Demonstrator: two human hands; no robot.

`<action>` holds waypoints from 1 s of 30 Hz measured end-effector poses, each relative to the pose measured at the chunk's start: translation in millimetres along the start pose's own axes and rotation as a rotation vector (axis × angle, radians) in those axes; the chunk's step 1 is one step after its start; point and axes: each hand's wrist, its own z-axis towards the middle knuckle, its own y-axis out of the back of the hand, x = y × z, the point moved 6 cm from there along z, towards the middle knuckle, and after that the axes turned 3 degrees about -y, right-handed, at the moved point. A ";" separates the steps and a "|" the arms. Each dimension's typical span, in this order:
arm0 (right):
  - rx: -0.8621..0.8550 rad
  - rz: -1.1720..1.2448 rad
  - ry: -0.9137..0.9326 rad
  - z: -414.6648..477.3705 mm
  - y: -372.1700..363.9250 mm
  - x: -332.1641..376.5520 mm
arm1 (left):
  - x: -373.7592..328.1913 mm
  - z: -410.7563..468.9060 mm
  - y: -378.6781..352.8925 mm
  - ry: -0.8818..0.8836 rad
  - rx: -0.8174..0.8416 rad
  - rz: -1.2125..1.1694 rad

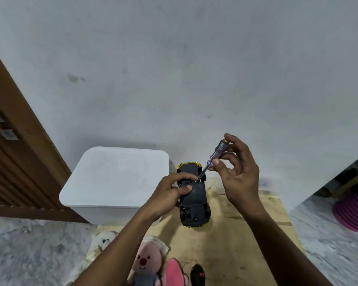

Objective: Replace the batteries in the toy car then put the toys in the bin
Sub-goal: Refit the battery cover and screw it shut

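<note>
Head view: the toy car (194,200) is held belly-up above a cardboard sheet (246,234) on the floor, its long axis running straight away from the person toward the wall. The left hand (170,193) grips the car from its left side, fingers (185,177) curled over the underside and the thumb pressing the black panel. The right hand (240,174) is up and to the right of the car and pinches a screwdriver (212,159) between thumb and fingertips. The shaft slants down and left, and its tip meets the underside near the car's far end, just beside the left fingertips. I judge this to be the battery-cover screw.

The white bin (116,178), lid on, stands just left of the car. Plush toys (147,261) and a black remote (197,275) lie nearer the person than the car. No brand or writing is readable.
</note>
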 end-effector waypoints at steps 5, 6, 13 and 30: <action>0.002 -0.044 -0.003 -3.1 -1.9 -2.4 | -4.1 -2.9 0.0 -0.001 0.008 0.004; -0.003 -0.052 -0.002 -3.3 -1.9 -2.7 | -4.6 -3.4 0.1 -0.001 0.008 0.003; -0.017 -0.057 0.025 -6.9 -1.8 1.0 | -5.7 -5.4 2.4 0.003 -0.001 -0.023; 0.158 -0.140 0.112 -6.3 -12.2 -2.8 | -2.4 -3.8 1.5 0.028 0.007 -0.061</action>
